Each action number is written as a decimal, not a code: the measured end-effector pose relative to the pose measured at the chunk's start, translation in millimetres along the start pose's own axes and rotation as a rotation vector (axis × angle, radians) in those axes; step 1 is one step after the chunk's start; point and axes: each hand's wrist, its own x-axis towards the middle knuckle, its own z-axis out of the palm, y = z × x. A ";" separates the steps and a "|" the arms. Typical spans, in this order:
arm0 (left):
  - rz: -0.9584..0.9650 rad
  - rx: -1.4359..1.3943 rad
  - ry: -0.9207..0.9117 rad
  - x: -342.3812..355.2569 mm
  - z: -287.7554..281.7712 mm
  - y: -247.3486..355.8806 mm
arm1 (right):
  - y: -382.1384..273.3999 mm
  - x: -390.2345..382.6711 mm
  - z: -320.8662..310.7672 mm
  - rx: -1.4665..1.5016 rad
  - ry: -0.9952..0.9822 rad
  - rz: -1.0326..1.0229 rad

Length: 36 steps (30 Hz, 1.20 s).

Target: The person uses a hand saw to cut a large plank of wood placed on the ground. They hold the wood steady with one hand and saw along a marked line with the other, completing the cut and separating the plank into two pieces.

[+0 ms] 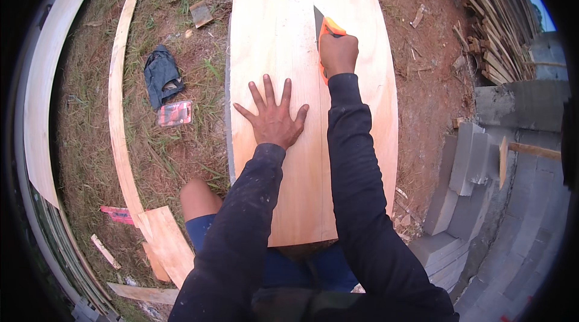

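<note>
A long, pale wooden board stretches away in front of me, with a thin line or cut running along it. My right hand is wrapped round the orange handle of a handsaw. The saw's dark blade points away from me and meets the board along that line; how deep it sits in the wood I cannot tell. Left of the line, my left hand lies flat on the board with its fingers spread, holding nothing.
Left on the grass lie a dark cloth or bag, a red package, a long wooden strip and a short plank. Stacked timber stands far right. Grey blocks and a block wall are at right.
</note>
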 end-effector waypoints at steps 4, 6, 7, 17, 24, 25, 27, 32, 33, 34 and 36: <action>0.011 -0.015 0.017 -9.6 5.5 -1.3 | 27.8 -0.7 5.0 0.028 -0.006 0.076; -0.013 -0.005 0.046 -1.5 4.8 -11.1 | 40.1 -66.6 -27.8 0.163 -0.045 -0.002; -0.017 -0.006 0.038 -7.7 6.6 -11.5 | 45.2 -112.3 -53.3 0.208 -0.051 0.011; 0.020 -0.051 0.026 5.8 1.4 7.0 | 22.4 21.9 4.0 0.035 0.070 -0.004; -0.026 0.006 0.038 -2.8 3.8 -13.0 | 62.5 -143.6 -57.8 0.176 -0.016 -0.108; -0.017 0.008 0.045 -3.3 3.7 -13.7 | 67.6 -180.1 -80.6 0.168 -0.039 -0.068; -0.011 -0.004 0.024 -1.6 2.4 -7.0 | 64.6 -218.7 -108.3 0.148 -0.021 -0.002; -0.003 0.031 -0.015 0.1 -1.1 -0.5 | 39.7 -86.2 -43.3 0.099 0.022 -0.021; 0.000 0.048 -0.011 3.0 -1.1 2.2 | 19.6 -48.7 -26.0 0.103 0.021 -0.023; 0.016 0.059 -0.014 2.6 0.2 9.2 | 12.9 -10.0 -11.4 0.025 0.018 -0.045; 0.040 0.109 -0.047 2.2 -0.4 23.7 | 15.7 16.9 -2.9 -0.057 0.061 0.046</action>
